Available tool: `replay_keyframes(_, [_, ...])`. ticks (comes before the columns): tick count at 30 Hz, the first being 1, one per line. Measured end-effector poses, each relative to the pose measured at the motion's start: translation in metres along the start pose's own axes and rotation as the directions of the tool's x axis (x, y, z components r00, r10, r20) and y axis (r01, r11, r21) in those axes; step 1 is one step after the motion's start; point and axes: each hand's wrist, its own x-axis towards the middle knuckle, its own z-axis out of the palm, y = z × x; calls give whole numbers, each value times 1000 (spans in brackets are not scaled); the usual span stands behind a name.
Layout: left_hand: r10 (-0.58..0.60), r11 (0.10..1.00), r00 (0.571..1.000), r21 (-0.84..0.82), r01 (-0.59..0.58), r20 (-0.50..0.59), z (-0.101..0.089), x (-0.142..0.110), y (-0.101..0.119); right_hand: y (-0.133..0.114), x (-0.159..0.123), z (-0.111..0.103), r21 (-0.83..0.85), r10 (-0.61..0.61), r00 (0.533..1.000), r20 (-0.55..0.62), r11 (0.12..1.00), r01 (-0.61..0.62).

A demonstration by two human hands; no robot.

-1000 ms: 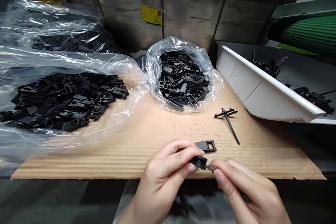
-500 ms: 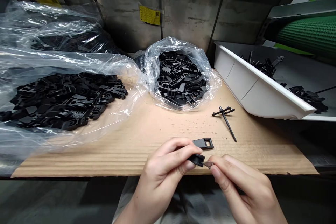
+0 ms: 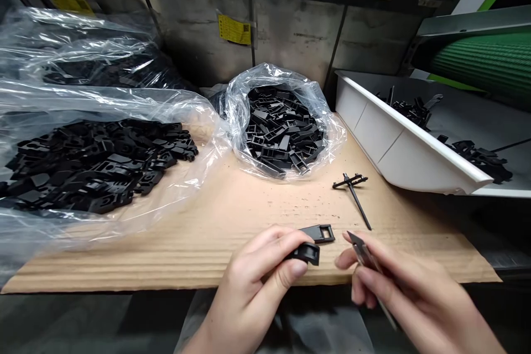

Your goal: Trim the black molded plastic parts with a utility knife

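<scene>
My left hand (image 3: 257, 282) pinches a small black plastic part (image 3: 307, 253) between thumb and fingers, its curved hollow end facing right. Closed round a thin craft knife (image 3: 365, 257), my right hand (image 3: 398, 282) is a short way to the right of that part, not touching it. The knife's pointed blade tilts up and to the left, and its handle runs down through the fingers. Just behind my left hand, a flat black plastic piece (image 3: 321, 233) with a square opening lies on the cardboard (image 3: 199, 254). Beyond my right hand rests a black T-shaped sprue (image 3: 352, 191).
A clear plastic bag (image 3: 238, 116) of black parts stands open at the middle back. To the left, a larger clear bag (image 3: 207, 116) holds a heap of black pieces. A white tray (image 3: 398, 149) with more black parts is at right, below a green roller (image 3: 481, 63).
My right hand has drawn the knife away from the held part, rightward, and its blade now points upward. My left hand keeps the part, turned slightly.
</scene>
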Motion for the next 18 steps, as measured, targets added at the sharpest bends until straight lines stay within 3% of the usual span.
replay_keyframes(2, [-14,1000,1000,-27,14,-9,1,0,1,3,-4,11,-263,-156,982,-104,957,124])
replay_keyframes(4, [-25,998,999,-59,23,-30,1,1,1,4,-6,20,-388,-200,973,-117,911,140])
replay_keyframes(13, [-54,992,998,-116,51,-23,2,1,0,0,0,29,-482,-177,973,-150,872,84])
replay_keyframes(18, [-115,978,993,-168,120,41,0,3,2,-1,0,30,-503,-193,963,-190,861,73])
